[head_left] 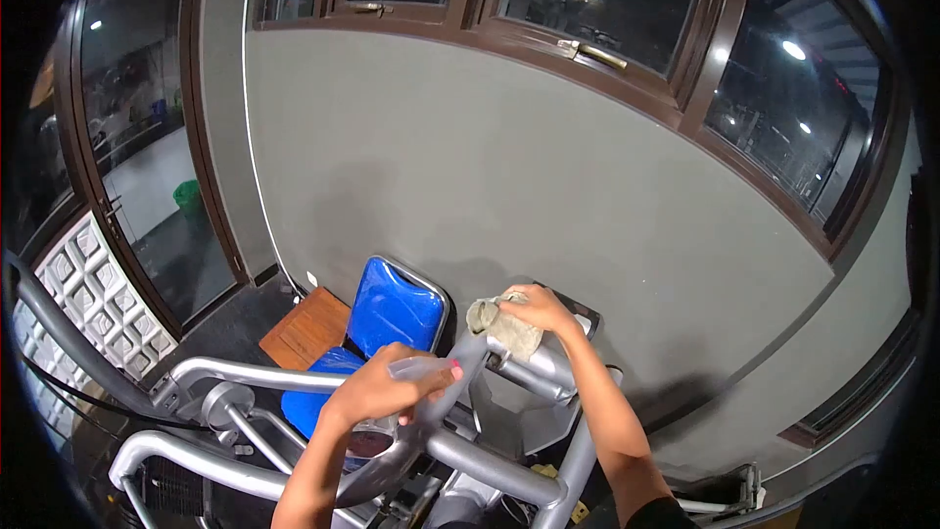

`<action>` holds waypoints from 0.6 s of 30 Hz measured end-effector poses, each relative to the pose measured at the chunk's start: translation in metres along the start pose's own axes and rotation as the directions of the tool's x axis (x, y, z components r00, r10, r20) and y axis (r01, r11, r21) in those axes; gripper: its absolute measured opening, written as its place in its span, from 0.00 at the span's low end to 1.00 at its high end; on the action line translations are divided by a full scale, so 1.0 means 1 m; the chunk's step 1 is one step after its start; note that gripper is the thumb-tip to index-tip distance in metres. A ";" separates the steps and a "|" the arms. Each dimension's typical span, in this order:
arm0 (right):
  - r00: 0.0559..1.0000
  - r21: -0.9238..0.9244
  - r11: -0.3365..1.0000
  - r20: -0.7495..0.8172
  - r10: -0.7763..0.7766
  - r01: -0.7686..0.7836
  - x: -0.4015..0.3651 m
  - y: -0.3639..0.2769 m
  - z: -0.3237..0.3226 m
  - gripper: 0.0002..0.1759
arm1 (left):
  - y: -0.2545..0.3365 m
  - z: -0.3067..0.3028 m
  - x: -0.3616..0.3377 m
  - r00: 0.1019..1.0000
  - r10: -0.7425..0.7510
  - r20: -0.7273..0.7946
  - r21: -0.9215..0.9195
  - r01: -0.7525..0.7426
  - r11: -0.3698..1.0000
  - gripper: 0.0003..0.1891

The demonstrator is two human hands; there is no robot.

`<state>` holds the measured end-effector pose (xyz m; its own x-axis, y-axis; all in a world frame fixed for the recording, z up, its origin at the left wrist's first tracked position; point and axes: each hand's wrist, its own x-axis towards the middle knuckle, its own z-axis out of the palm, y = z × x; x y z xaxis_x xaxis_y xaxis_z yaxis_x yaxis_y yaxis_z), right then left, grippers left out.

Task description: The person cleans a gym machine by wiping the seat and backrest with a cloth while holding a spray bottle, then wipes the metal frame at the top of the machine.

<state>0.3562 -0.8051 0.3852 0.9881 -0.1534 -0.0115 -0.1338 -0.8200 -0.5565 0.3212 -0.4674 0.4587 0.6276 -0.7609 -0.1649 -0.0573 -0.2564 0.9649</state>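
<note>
My left hand [380,392] is closed around a spray bottle [415,367] with a pale, see-through head and a pink nozzle tip pointing right. Most of the bottle is hidden behind the hand and wrist. My right hand [540,310] grips a beige cloth [519,335] that hangs over the top of a silver-grey metal machine frame [499,467]. The cloth touches the frame's upper end, and part of it is bunched up to the left of my fingers.
Behind the frame stands a blue folding chair [397,306] beside a brown wooden board [306,326]. Silver tubes [206,460] of the machine spread across the lower left. A grey wall [529,157] with windows rises close behind; a glass door [137,118] is at left.
</note>
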 end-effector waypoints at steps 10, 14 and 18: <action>0.926 -0.509 0.859 -0.344 -0.155 -0.045 -0.050 -0.064 0.033 0.22 | -0.017 0.010 0.006 0.999 0.000 -0.045 0.043 0.002 0.999 0.22; 0.914 -0.617 0.787 -0.331 -0.234 -0.022 -0.068 -0.079 0.051 0.21 | -0.018 0.012 0.013 0.995 0.066 -0.079 0.125 -0.056 0.991 0.23; 0.939 -0.614 0.789 -0.266 -0.216 0.008 -0.086 -0.082 0.053 0.25 | -0.033 0.003 0.023 0.997 0.050 -0.057 0.055 -0.047 0.997 0.24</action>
<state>0.2861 -0.6952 0.3874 0.9370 -0.1136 0.3304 -0.1448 -0.9869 0.0711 0.3356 -0.4781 0.4222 0.6671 -0.7376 -0.1046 -0.1294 -0.2530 0.9588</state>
